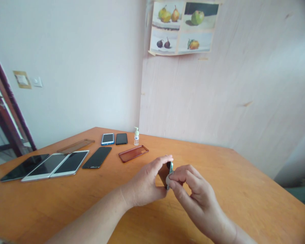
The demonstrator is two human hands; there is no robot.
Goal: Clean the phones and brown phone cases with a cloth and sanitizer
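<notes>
My left hand (149, 183) grips a smartphone (164, 173) by its edges, holding it tilted on its side above the table. A thin edge of the phone with a greenish-blue gleam faces right. At that edge, my right hand (194, 191) pinches a small whitish, rounded flat piece (168, 181) between thumb and forefinger, and it touches the phone. What the piece is cannot be made out. Behind my hands lies a reddish see-through phone case (133, 154).
On the wooden table (234, 189) a black phone (97, 158), two white devices (69, 164), a dark tablet (24, 167) and a brownish clear case (76, 146) lie to the left. Farther back are a blue-cased phone (107, 139), another dark phone (121, 139) and a pump bottle (136, 136).
</notes>
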